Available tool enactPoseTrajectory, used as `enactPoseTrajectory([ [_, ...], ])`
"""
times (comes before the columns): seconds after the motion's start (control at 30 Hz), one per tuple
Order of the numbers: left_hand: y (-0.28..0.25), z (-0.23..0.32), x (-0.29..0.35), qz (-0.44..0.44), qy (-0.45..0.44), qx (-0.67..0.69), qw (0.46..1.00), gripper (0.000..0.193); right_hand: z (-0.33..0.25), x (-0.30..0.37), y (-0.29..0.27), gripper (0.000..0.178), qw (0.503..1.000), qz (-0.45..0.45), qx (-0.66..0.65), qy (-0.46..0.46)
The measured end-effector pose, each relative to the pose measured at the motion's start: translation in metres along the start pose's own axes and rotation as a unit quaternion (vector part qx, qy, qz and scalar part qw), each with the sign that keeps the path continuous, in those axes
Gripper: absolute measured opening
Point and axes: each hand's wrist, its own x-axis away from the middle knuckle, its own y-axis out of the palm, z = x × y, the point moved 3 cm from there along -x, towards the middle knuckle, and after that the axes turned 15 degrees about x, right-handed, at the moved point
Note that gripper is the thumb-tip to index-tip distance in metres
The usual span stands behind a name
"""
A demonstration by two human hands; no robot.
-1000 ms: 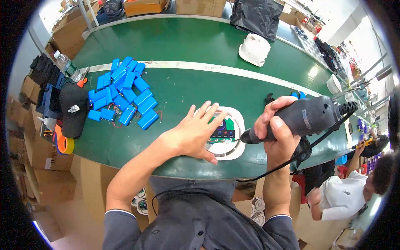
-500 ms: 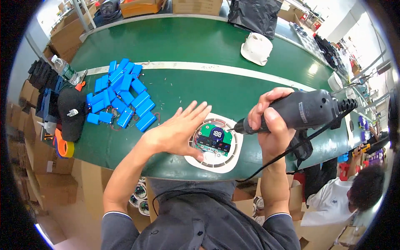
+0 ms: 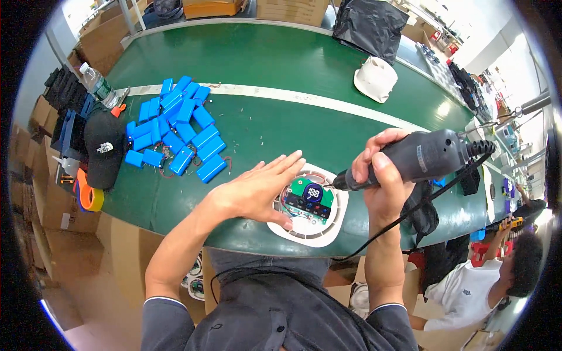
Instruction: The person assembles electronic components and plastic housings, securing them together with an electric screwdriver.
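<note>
Right hand [image 3: 380, 175] grips the grey electric screwdriver [image 3: 421, 158], tip at the green circuit board [image 3: 307, 199] inside the white round housing [image 3: 310, 225] at the table's near edge; left hand [image 3: 257, 190] is flat and spread, empty, at the housing's left rim. Best to keep the bit square on the screw and pin the housing. Versus a second ago, the left hand has slid off the board, now exposed.

Left of the left hand [image 3: 252, 193] lies one heap of roughly twenty blue battery packs [image 3: 175, 131]. Just right of that hand sits one white round housing [image 3: 307, 231] with one green circuit board [image 3: 309, 198]. The right hand [image 3: 383, 175] grips one grey electric screwdriver [image 3: 418, 158].
</note>
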Motion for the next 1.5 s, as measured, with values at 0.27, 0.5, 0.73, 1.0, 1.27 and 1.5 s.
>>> enactPoseTrajectory([
  [0.27,-0.001,-0.001,-0.004,0.008,0.026,0.009,1.000,0.104,-0.003,0.006,0.001,0.023,0.999,-0.023,0.036,-0.008],
  [0.5,-0.001,-0.008,0.002,0.028,0.044,0.027,0.998,0.104,0.004,-0.012,0.019,0.011,0.991,0.017,0.126,0.048],
  [0.73,0.000,-0.001,0.007,0.028,0.047,0.042,0.998,0.103,-0.004,-0.008,0.014,0.014,0.992,0.044,0.112,0.037],
  [1.0,0.006,-0.020,0.022,0.033,0.096,0.110,0.989,0.096,-0.016,0.026,0.041,0.025,0.998,-0.062,-0.022,-0.002],
  [1.27,0.007,-0.028,0.030,0.023,0.125,0.119,0.985,0.089,-0.009,0.038,0.070,0.027,0.993,-0.117,-0.020,0.016],
  [1.5,0.010,-0.033,0.034,0.019,0.117,0.129,0.985,0.095,-0.002,0.043,0.074,0.026,0.994,-0.105,0.013,0.027],
])
